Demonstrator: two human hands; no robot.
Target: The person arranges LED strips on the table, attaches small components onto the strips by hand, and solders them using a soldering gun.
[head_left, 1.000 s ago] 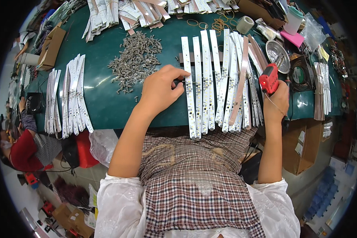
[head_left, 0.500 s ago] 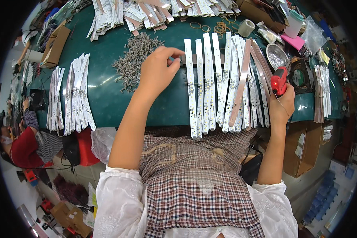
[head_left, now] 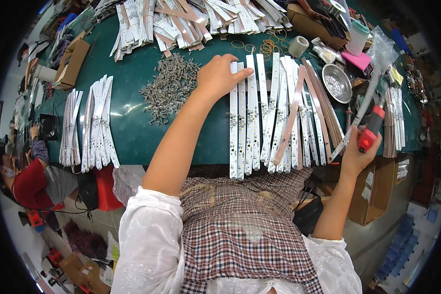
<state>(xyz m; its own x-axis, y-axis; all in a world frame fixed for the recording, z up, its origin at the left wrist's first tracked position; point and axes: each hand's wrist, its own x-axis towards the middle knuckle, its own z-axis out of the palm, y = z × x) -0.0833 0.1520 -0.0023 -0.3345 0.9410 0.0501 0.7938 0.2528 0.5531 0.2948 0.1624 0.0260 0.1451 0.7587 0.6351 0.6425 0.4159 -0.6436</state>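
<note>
A row of white LED strips with copper-coloured backs lies lengthwise before me. My left hand reaches the far ends of the leftmost strips, fingers curled over them and thumb lying across. In my right hand, at the right of the row, is a red-and-black power screwdriver with a glowing red light, its bit pointing away. A long pale strip slants up past the same hand; whether the fingers grip it is unclear. Left of the row is a heap of small grey screws.
Two strip bundles lie at left, more strips at right, and a big strip pile at the back. A metal bowl, tape roll and rubber bands sit behind. A co-worker sits at far left.
My left hand has moved right onto the far ends of the leftmost strips. My right hand has moved right and nearer with the screwdriver, now turned; a long strip shows beside it.
</note>
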